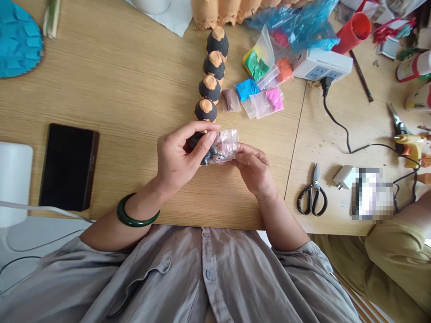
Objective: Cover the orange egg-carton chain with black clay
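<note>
Between my hands is a small clear plastic bag (226, 146) with something black inside its left part. My left hand (182, 154) grips that black end between thumb and fingers. My right hand (254, 168) pinches the bag's right edge. Just beyond my left fingers starts a row of several black-and-orange painted pieces (210, 88), running away from me. Right of the row lie small bags with coloured contents: brown (230, 101), blue (247, 89), pink (275, 99), green (256, 66) and orange (284, 69).
A dark phone-like slab (69, 167) lies left. Scissors (313, 193), a white plug adapter (345, 176), a power strip (322, 64) with its cord, and a yellow glue gun (410, 146) are right. An orange egg-carton-like piece (232, 11) stands behind. Another person's knee (393, 246) shows at right.
</note>
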Demonstrator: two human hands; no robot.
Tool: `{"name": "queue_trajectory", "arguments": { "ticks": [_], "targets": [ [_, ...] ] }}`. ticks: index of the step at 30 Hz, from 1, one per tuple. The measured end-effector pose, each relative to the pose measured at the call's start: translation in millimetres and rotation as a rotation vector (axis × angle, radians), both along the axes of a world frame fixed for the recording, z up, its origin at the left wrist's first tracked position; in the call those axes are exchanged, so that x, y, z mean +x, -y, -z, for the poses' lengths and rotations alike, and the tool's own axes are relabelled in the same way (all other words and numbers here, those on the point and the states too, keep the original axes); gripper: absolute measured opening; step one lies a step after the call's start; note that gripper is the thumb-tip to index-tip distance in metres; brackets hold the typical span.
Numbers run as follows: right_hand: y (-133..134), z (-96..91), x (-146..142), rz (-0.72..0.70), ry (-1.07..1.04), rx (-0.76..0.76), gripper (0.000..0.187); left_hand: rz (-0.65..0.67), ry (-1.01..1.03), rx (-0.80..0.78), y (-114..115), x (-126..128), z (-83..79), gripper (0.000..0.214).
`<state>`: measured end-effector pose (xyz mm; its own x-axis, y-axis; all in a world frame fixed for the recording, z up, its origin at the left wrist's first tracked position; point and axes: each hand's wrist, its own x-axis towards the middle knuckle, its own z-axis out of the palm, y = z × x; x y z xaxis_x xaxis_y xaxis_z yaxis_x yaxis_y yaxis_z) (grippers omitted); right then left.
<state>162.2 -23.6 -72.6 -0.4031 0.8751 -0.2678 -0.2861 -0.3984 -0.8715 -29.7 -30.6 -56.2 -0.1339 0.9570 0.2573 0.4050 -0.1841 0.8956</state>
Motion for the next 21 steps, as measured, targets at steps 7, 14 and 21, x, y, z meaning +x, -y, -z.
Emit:
{"name": "queue_trajectory", "arguments": {
  "ticks": [7,14,21],
  "targets": [
    [-8.0,-0.8,8.0,-0.06,-0.045,-0.039,0.037,0.015,0.024,-0.044,0.2,-0.6,-0.7,0.031],
    [-14.1,2.0,16.4,-0.242,-0.13,-0.111,0.037,0.077,0.069,-0.066,-1.4,-3.7,-2.6,0.031],
    [-14.1,6.6,11.2,-0.108,-0.08,0.01,0.037,0.112,0.048,-0.045,-2.3,-4.5,-0.7,0.029]
  ]
}}
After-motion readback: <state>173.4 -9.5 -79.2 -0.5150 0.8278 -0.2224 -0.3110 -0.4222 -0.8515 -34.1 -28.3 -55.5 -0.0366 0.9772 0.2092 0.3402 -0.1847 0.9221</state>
